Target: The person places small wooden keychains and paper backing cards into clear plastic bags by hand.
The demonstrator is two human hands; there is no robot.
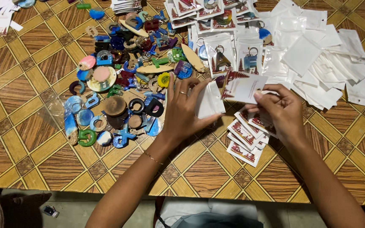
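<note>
Far left top corner: small stack of white cards [0, 12] on the patterned table [17, 84], red tree print at one edge

Next over, big heap of charms [123, 80], letter and ring shapes in blue, green, brown, pink, too many and too tangled to count; green number shape [87, 137] at the heap's lower edge, clear plastic scrap [55, 106] just left of the heap

Centre now: left hand [182, 110] spread flat-fingered, thumb pinching a white pouch [209, 101] against the palm side; grasping it, pouch jutting out to the right of the fingers, ring on one finger, thin bracelet [153, 157] at the wrist

Just right, touching distance: right hand [280, 110], fingertips clamped on a white card [242, 86] with dark red tree print along its left edge, card held above the fingers, tilted, its corner meeting the pouch mouth

Under the right hand: fanned cards [243, 141] lying on the table, white with red print, about seven showing, some hidden by the hand

Top centre: filled pouches [220, 50], clear-fronted with charm and card inside, overlapping, around ten visible

Far right: loose pile of empty white pouches [326, 67], dozens, no exact count possible
</note>
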